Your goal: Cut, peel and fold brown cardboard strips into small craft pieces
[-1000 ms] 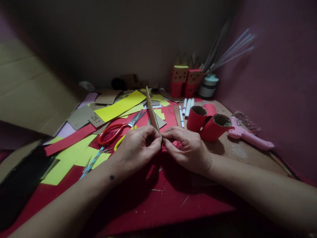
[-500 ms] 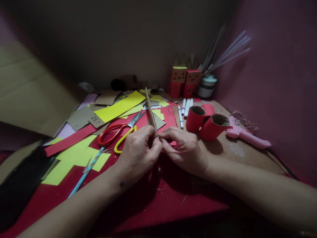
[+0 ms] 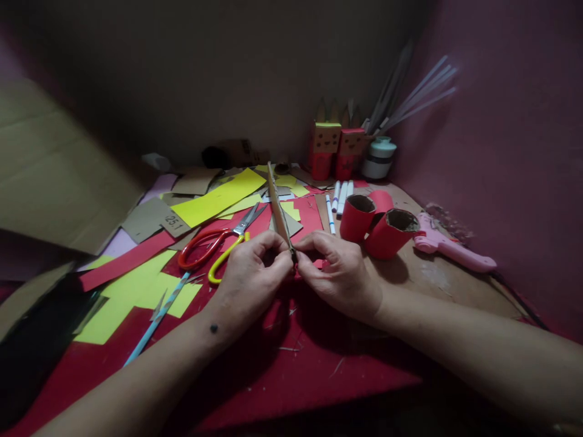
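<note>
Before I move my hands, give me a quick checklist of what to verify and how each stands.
1. Cardboard piece gripped: ok, the left hand and right hand pinch its near end.
2. Scissors closed: not ok, blades slightly parted.
3. Two nearer red tubes upright: ok.
4. Glue gun apart from the right hand: ok, it lies beyond the tubes.
5. Glue gun switched off: cannot tell.
6. Red surface free of scraps: not ok, thin bits lie between the forearms.
</note>
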`<action>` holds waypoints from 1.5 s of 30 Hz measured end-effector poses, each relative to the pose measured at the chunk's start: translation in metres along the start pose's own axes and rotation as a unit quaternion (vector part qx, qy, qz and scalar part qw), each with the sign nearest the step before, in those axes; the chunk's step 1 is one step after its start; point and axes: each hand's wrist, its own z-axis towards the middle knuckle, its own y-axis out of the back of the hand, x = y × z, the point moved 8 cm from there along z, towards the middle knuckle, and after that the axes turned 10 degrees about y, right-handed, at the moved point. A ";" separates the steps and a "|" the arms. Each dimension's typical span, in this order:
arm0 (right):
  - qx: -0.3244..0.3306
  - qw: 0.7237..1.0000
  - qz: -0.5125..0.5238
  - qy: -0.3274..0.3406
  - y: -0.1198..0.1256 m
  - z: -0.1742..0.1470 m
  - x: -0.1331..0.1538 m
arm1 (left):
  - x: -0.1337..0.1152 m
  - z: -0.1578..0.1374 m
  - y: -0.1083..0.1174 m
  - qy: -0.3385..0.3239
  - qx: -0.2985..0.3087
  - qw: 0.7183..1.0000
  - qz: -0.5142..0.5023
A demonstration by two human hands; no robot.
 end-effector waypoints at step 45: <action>0.125 0.978 0.095 -0.138 -0.016 0.001 -0.015 | 0.007 0.002 -0.006 0.052 0.048 0.996 -0.044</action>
